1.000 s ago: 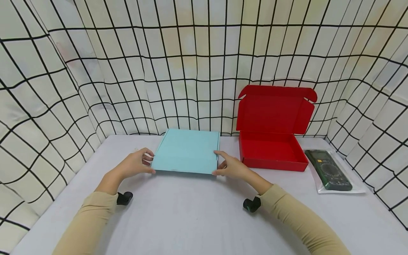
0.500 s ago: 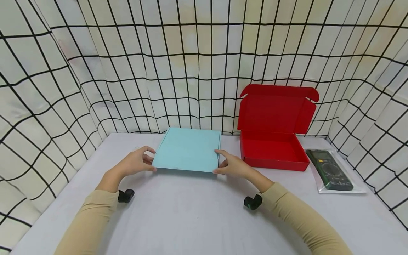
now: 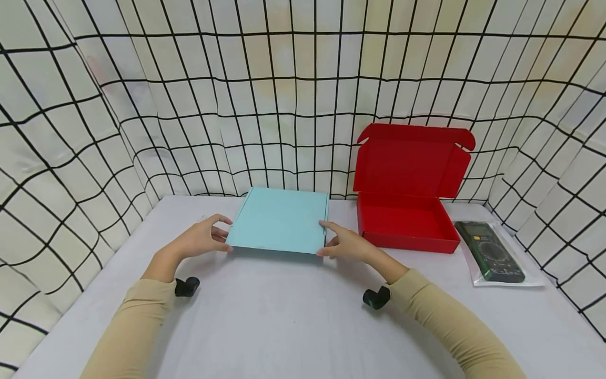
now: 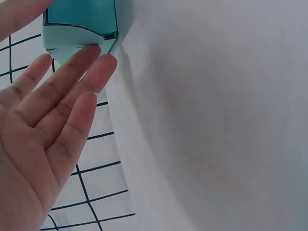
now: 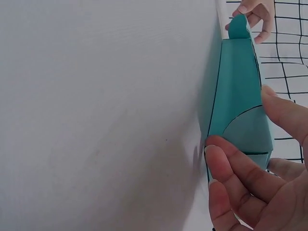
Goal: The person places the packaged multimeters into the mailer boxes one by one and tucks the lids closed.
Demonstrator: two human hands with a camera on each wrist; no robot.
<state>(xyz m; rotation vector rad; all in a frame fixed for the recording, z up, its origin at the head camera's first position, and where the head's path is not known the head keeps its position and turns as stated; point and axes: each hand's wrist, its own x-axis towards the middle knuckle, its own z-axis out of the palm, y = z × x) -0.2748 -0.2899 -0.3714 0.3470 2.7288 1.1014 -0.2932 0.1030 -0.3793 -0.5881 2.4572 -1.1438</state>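
1. The right hand (image 3: 347,245) holds the near right corner of a light blue box (image 3: 279,221) between thumb and bent fingers.
2. The left hand (image 3: 201,239) is at the box's near left corner; its fingers are fairly straight and spread, one fingertip touching a curved side tab (image 4: 72,36).
3. The light blue box sits between the hands on a white-covered table (image 3: 284,326), its top facing up.
4. Just to its right is a red box (image 3: 407,221), lid raised upright.
5. Farther right, a dark green multimeter (image 3: 490,255) lies in a clear plastic bag (image 3: 532,281).
6. White curtains (image 3: 293,58) with black grid lines surround the table.
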